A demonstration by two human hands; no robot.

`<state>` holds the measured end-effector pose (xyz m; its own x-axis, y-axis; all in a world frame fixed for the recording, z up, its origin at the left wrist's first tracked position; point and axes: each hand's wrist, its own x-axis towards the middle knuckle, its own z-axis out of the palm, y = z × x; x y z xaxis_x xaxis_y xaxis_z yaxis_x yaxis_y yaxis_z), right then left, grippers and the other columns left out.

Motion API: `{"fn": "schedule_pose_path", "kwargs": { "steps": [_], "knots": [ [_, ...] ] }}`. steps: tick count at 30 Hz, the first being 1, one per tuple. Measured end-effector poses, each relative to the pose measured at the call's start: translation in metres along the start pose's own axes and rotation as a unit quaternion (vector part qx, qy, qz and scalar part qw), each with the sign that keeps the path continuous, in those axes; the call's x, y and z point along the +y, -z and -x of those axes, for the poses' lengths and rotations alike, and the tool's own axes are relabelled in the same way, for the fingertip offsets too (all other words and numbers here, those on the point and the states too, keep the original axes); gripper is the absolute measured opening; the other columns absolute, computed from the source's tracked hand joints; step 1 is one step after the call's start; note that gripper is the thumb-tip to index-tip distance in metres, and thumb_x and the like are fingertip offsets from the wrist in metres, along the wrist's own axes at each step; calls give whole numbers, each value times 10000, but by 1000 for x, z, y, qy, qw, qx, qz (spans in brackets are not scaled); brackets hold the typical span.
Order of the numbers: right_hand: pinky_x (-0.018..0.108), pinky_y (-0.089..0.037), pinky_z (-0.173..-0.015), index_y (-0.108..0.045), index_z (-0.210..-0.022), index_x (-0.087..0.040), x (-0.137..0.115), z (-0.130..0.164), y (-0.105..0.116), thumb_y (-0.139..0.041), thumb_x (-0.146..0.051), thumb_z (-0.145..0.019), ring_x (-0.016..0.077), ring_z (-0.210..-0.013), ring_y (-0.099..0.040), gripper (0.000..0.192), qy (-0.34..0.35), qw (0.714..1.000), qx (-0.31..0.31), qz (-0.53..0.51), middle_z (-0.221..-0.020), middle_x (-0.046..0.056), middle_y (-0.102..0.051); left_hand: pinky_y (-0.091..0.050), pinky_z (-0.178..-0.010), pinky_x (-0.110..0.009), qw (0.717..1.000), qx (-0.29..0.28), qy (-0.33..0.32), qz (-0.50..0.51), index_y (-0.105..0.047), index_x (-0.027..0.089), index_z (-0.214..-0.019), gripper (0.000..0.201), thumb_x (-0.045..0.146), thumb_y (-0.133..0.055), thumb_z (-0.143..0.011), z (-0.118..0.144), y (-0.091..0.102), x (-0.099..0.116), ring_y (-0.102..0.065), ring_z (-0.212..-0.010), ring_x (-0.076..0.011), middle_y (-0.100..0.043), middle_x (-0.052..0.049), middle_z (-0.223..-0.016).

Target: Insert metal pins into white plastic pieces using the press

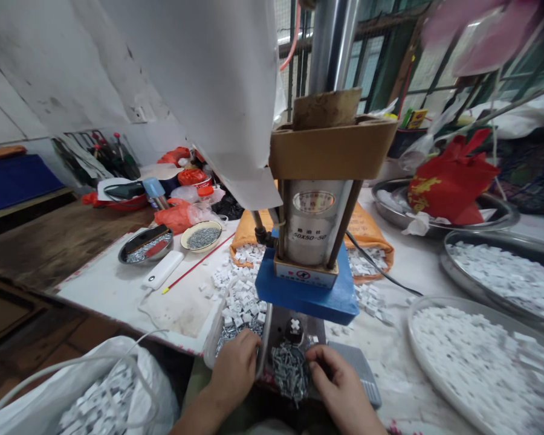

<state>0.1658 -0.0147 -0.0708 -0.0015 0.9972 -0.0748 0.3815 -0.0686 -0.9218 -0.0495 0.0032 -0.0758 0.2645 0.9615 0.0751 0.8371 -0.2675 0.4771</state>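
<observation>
My left hand [236,367] reaches over the near end of a clear plastic tub [210,345], its fingers curled together. What they hold, if anything, is hidden. White plastic pieces [245,308] and metal nails fill the tub. To the right, my right hand [338,382] has thumb and fingertips pinched at the edge of a heap of metal nails [290,370]; whatever is between them is too small to make out. Behind the heap, a white cross-shaped piece [295,326] sits on a dark round holder under the blue block [308,296] of a press [315,223].
White pieces fill a round tray [414,344] and a metal basin [448,266] on the right. Bowls of small metal parts [131,257], a white power bank-like device [163,270] and a red stick [199,263] lie left. A white sack [158,368] stands below.
</observation>
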Motion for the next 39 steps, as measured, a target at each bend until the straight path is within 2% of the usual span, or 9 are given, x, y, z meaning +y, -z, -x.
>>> {"fn": "schedule_pose_path", "kwargs": {
  "steps": [39],
  "knots": [
    [300, -474, -662, -620, -764, -205, -2, 2, 2, -495, -266, -758, 211, -709, -608, 140, 19, 1000, 13, 9, -723, 27, -658, -403, -674, -277, 1000, 3, -6, -8, -580, 190, -823, 272, 18, -373, -786, 1, -2, -1, -574, -768, -186, -600, -45, -817]
  ]
}}
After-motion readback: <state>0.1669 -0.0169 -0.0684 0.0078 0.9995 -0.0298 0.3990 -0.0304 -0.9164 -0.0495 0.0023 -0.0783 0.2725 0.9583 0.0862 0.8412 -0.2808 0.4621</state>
